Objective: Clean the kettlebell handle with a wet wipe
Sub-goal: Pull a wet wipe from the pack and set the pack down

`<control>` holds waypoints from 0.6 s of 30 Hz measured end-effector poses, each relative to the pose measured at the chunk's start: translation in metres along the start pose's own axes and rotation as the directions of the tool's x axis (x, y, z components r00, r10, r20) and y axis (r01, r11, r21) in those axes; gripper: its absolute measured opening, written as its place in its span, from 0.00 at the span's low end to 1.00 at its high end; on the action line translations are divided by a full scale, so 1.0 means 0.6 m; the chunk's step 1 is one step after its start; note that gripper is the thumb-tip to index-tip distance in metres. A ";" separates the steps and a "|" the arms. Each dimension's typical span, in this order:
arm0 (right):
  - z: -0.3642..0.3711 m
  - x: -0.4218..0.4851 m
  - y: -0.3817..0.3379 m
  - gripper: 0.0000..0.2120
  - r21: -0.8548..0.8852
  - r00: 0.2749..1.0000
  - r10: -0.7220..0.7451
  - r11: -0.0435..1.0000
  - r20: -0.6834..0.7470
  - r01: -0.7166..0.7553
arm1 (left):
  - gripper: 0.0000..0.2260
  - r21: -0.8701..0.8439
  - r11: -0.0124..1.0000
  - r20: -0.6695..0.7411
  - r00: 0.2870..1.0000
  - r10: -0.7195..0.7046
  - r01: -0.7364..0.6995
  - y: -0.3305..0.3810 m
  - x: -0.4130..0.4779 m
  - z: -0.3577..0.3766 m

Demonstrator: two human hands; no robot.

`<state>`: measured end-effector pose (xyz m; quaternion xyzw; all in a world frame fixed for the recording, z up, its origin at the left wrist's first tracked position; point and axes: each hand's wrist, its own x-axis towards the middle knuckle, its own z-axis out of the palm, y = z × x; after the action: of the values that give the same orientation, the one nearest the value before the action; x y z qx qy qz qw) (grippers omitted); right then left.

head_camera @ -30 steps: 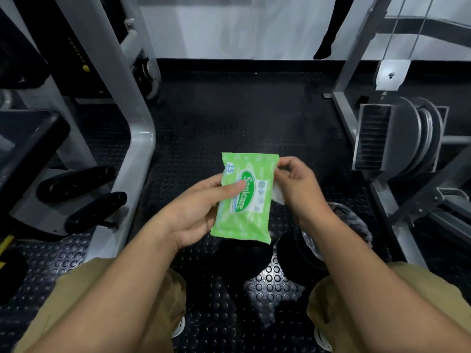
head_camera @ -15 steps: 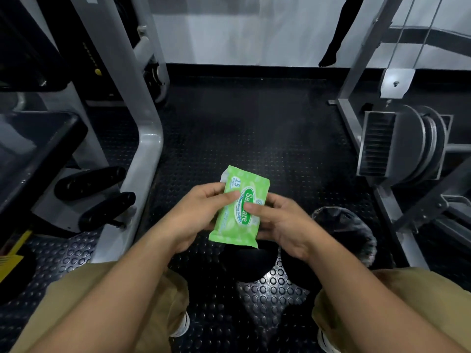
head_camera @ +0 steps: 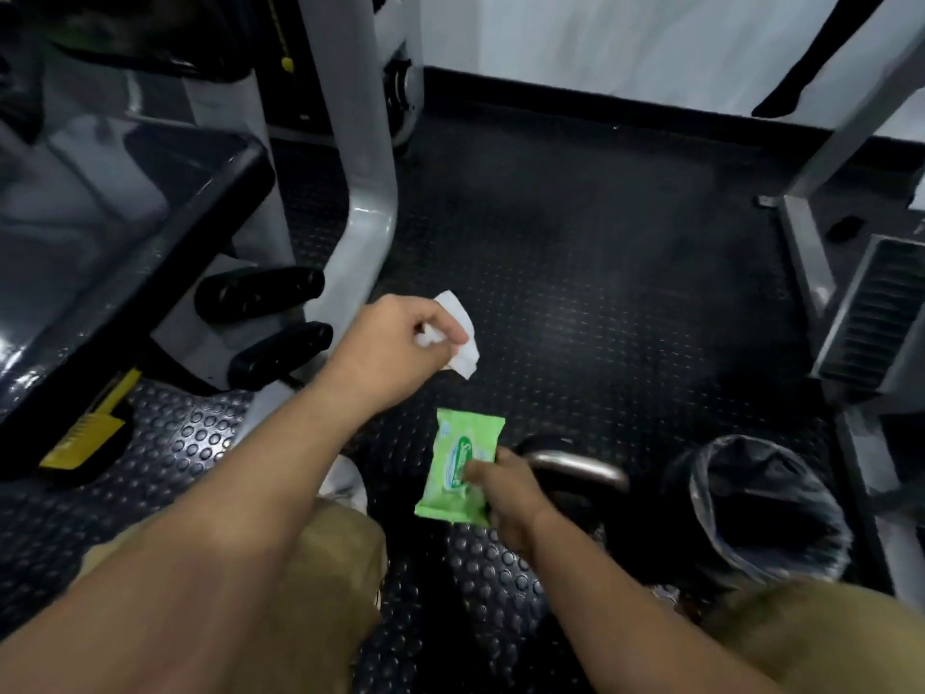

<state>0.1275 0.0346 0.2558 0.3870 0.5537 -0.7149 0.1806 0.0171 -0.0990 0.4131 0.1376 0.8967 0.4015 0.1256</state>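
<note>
So the wet wipe (head_camera: 463, 338) is out, pinched in my left hand (head_camera: 400, 343) mid-frame, and my right hand (head_camera: 503, 493) grips the green pack (head_camera: 458, 463). The kettlebell handle (head_camera: 575, 467) sits just behind that hand, lower centre-right, and I'd say no wiping's done yet.

Bin (head_camera: 813, 518) R of kettlebell handle (head_camera: 575, 467)

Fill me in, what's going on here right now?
A person works low over a gym floor. Their left hand grips a white wet wipe, held up and apart from the green wipes pack, which the right hand holds just beside the kettlebell handle. The wipe is not yet on the handle.
</note>
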 end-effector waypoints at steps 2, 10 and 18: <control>0.016 0.042 0.040 0.12 -0.089 0.998 0.044 0.995 -0.046 -0.048 | 0.06 -0.017 1.000 -0.001 1.000 -0.003 0.003 0.006 0.016 -0.008; 0.033 0.232 0.095 0.11 -0.380 0.978 0.117 0.908 -0.175 -0.177 | 0.04 -0.116 0.990 0.033 0.996 -0.078 0.081 -0.006 0.027 -0.007; 0.009 0.337 0.079 0.12 -0.465 0.962 0.045 0.869 -0.270 -0.171 | 0.04 -0.065 0.978 -0.007 0.980 -0.198 0.197 -0.047 0.033 -0.001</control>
<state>0.0299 0.0487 0.0730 0.4472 0.7103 -0.4876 0.2403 -0.0058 -0.1109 0.3899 0.0410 0.8934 0.4167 0.1630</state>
